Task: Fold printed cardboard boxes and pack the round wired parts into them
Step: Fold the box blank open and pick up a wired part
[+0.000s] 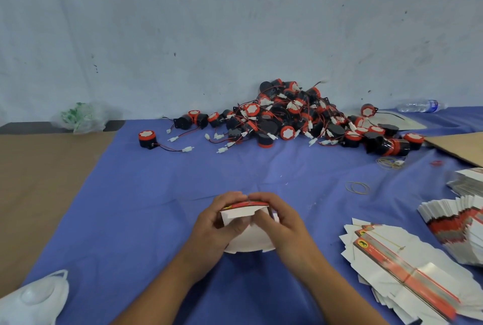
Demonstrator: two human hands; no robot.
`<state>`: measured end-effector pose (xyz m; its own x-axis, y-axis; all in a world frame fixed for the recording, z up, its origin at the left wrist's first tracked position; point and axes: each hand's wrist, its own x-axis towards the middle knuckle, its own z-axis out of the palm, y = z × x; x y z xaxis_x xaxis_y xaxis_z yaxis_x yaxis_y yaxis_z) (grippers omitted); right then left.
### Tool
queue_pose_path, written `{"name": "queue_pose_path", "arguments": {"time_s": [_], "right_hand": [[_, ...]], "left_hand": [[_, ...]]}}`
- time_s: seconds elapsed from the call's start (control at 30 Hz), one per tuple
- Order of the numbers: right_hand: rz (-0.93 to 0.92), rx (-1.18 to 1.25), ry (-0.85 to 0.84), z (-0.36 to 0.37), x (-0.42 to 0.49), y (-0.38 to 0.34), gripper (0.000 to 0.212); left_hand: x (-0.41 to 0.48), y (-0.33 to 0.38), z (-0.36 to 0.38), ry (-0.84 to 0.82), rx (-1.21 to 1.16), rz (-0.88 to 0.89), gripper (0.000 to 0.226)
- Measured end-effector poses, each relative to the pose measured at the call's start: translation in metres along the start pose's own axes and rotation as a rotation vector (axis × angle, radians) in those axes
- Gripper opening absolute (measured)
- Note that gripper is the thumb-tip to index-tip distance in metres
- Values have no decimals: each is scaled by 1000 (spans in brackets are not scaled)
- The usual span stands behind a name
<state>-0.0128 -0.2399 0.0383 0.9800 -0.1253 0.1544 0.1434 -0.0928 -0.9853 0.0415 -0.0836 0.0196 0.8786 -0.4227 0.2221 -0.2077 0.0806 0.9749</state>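
Two bare hands hold a small, partly folded white cardboard box (243, 216) with a red printed top edge, low over the blue cloth-covered bench (156, 207). The left hand (213, 224) grips the box's left side and the right hand (281, 220) grips its right. The fingers (230, 198) of both hands curl over the far top edge, and a white flap faces the camera between them.

Beyond the box, against the pale wall, lies a heap of round black-and-red wired parts (287, 118) with white plug ends. One lone part (147, 139) sits beyond and left of the box.

Right of the box lie fanned stacks of flat printed box blanks (407, 267). Their red strips carry a yellow round badge with a dark animal figure; the lettering is too small to read.

Tan rubber bands (356, 187) lie beyond and right of the box. A white face mask (36, 296) rests nearer than the box, to its left.
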Motion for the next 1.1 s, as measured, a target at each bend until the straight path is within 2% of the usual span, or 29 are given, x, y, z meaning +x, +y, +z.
{"name": "queue_pose_path", "arguments": {"time_s": [0.1, 0.17, 0.23, 0.37, 0.47, 0.57, 0.67, 0.8, 0.9, 1.0, 1.1], "right_hand": [[-81, -219, 65, 2, -2, -1, 20], [-98, -263, 83, 1, -3, -1, 16], [-67, -185, 101, 0, -2, -4, 17], [70, 149, 158, -4, 3, -6, 20], [104, 178, 169, -8, 5, -6, 21], [177, 268, 148, -8, 5, -5, 27], [221, 402, 78, -10, 5, -6, 31], [177, 395, -64, -3, 1, -8, 49], [140, 381, -125, 2, 1, -8, 56], [139, 403, -150, 3, 0, -7, 56], [107, 373, -90, 4, 1, -5, 49]], "left_hand": [[2, -3, -4, 4, -62, -39, 30], [3, -4, -3, 0, -78, -65, 29], [4, -4, 0, 20, -99, -74, 25], [7, 6, 15, 49, -179, -27, 36], [3, 10, 22, 92, -177, 66, 32], [-5, 12, 24, 21, 33, 254, 60], [-5, 15, 28, -2, 244, 379, 48], [-5, 19, 28, 140, 198, 297, 46], [-3, 19, 25, 177, 126, 232, 41], [0, 20, 22, 177, 56, 195, 30], [0, 19, 22, 149, 20, 185, 29]]}}
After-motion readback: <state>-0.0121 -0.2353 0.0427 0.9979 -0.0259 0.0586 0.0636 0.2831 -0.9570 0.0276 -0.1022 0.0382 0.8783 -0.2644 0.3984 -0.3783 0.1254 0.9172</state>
